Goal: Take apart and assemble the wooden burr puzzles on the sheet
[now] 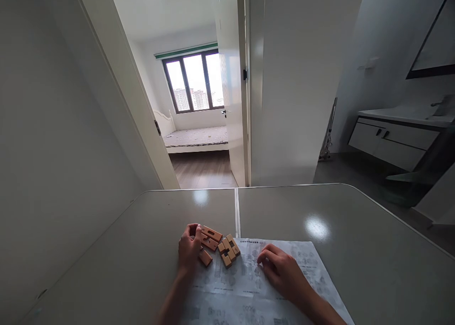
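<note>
Several notched wooden puzzle blocks lie in a loose cluster on a grey table, at the top left corner of a printed instruction sheet. My left hand is curled with its fingertips on the leftmost blocks, and one small block lies beside its thumb. My right hand rests knuckles up on the sheet, fingers bent and pressed onto the paper, a short way right of the blocks. Nothing shows inside it.
A seam splits the table down the middle. Beyond the far edge an open door leads to a bedroom with a window. A vanity cabinet and mirror stand at the right. A wall runs along the left.
</note>
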`<state>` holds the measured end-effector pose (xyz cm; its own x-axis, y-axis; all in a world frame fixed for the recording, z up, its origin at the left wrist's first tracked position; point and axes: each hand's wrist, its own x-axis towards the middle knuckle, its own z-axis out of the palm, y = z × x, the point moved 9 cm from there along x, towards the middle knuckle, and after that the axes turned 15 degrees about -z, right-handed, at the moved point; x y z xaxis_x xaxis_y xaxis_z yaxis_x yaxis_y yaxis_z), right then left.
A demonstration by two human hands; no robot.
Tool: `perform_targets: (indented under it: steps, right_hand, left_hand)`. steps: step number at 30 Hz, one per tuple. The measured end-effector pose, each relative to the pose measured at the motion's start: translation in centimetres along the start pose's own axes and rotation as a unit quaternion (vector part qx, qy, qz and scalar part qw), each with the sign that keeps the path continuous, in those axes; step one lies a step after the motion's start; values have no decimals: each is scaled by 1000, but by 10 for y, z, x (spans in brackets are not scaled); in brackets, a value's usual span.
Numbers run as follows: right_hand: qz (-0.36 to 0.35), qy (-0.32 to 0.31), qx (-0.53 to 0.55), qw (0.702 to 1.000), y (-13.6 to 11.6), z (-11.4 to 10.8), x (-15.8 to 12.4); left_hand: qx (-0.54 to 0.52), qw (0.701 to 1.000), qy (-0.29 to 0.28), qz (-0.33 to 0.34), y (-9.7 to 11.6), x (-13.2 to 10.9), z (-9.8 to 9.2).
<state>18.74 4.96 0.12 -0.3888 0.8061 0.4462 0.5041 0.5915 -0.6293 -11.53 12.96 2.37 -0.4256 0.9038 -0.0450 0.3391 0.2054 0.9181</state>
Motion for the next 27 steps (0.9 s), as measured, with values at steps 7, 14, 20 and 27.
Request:
perform_targets:
  steps: [7, 14, 20, 27]
  right_hand:
    - [0, 4, 3, 1000, 0, -1, 0]
    - [0, 3, 1, 1000, 1, 0, -1]
    - [-6, 6, -4, 1000, 1, 0, 0]
    - [-5, 9, 0, 1000, 2, 0, -1]
  left_hand:
    - [2, 1000, -3, 2, -2, 0, 1]
    - [-2, 1000, 0, 2, -2, 0, 0]
    - [-7, 1000, -8, 2, 0, -1, 1]
    - [-5, 1000, -7, -2, 0, 0, 1]
